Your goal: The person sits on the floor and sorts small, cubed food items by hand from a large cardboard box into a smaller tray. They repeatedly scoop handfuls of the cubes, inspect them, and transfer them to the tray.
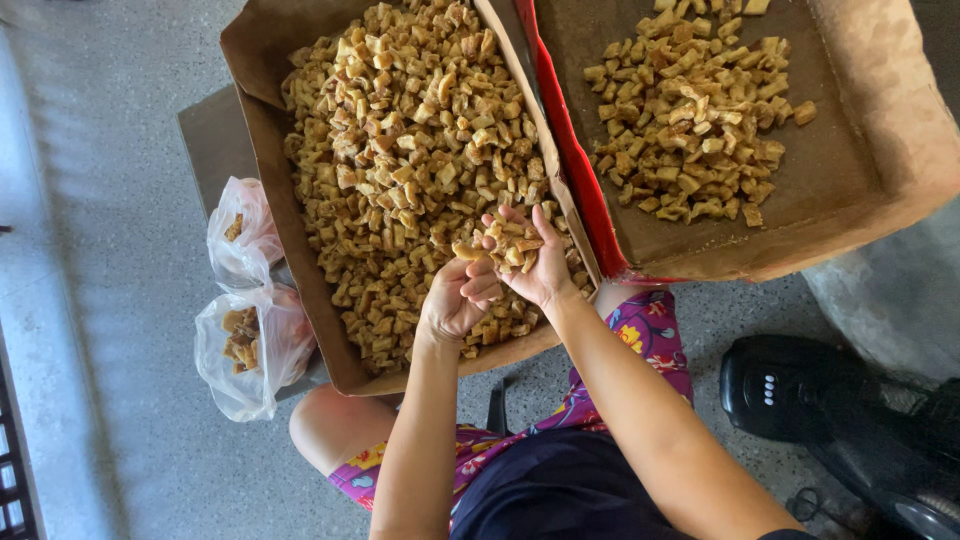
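Note:
A large cardboard box point(262, 130) sits in front of me, heaped with small golden-brown fried pieces point(400, 130). My right hand point(535, 268) is held palm-up over the box's near edge, cupping several of the pieces. My left hand point(455, 298) touches it from the left, its fingers pinching a single piece point(468, 251) at the edge of the palm. Both forearms reach up from my lap.
A second cardboard tray point(880, 150) with a red side holds a smaller pile of pieces point(695, 120) at the upper right. Two thin plastic bags point(245, 300) with a few pieces lie left of the box. A black fan base point(790, 385) stands on the floor at right.

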